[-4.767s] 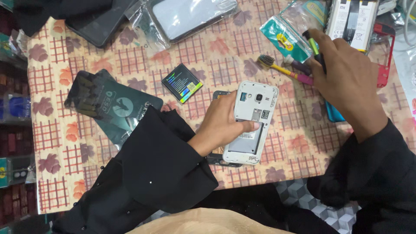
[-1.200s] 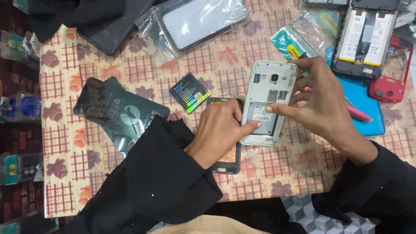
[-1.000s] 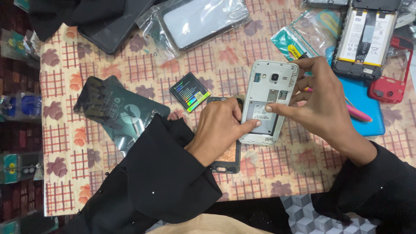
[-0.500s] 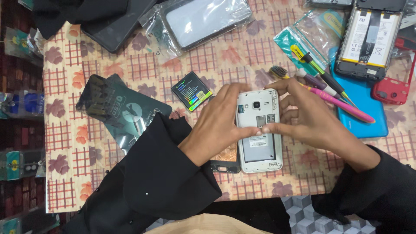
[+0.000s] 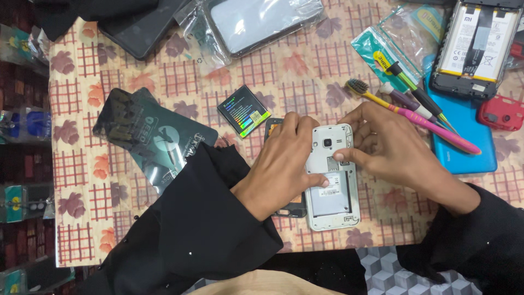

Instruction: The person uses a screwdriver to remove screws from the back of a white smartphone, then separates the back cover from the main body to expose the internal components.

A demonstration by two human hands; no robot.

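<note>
left hand [image 5: 284, 164] hides dark frame [image 5: 292, 206] | both grips hold white phone [image 5: 332, 180], right hand [image 5: 390, 147] thumb pressing slot | phone now flat on surface [image 5: 164, 76]

Loose black sleeves on both arms, bare hands; tan garment below.

The scene is seen from one head-worn camera, aimed almost straight down at close range onto the tabletop [image 5: 164, 71], with its near edge low in the frame.
</note>
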